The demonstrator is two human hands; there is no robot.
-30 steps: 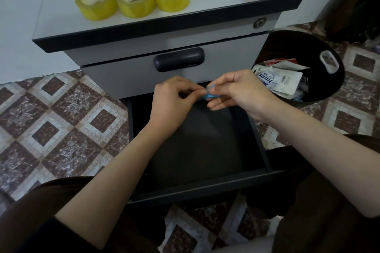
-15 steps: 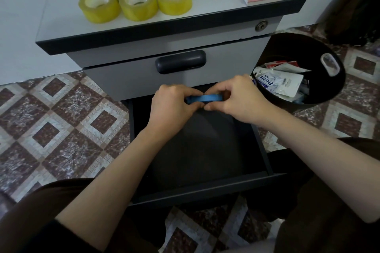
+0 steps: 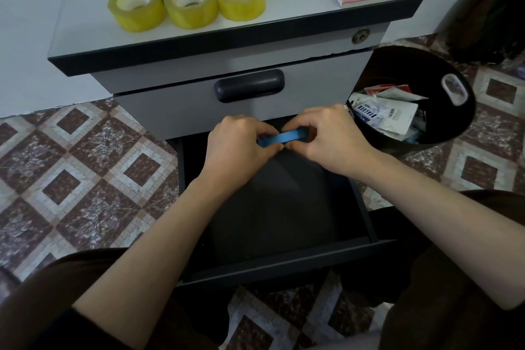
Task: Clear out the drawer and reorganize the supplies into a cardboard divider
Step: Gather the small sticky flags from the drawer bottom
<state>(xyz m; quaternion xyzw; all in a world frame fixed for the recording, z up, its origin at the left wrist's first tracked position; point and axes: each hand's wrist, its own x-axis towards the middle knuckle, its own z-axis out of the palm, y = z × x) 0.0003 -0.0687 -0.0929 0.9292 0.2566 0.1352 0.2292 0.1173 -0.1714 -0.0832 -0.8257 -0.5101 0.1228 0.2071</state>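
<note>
Two hands (image 3: 238,148) (image 3: 332,142) w/ blue strip (image 3: 284,137) over drawer (image 3: 270,221); wrappers (image 3: 383,116) in bin (image 3: 420,65).

Your left hand (image 3: 241,148) and right hand (image 3: 329,136) meet knuckles-up in front of you. The fingers of each are curled, pinching opposite ends of a blue band (image 3: 284,137) held level between them. Your left forearm (image 3: 170,221) and right forearm (image 3: 426,196) are bare and reach forward from the lower corners of the view, converging toward the hands. The thumb and fingertips of the two hands come close together just under the band.
</note>
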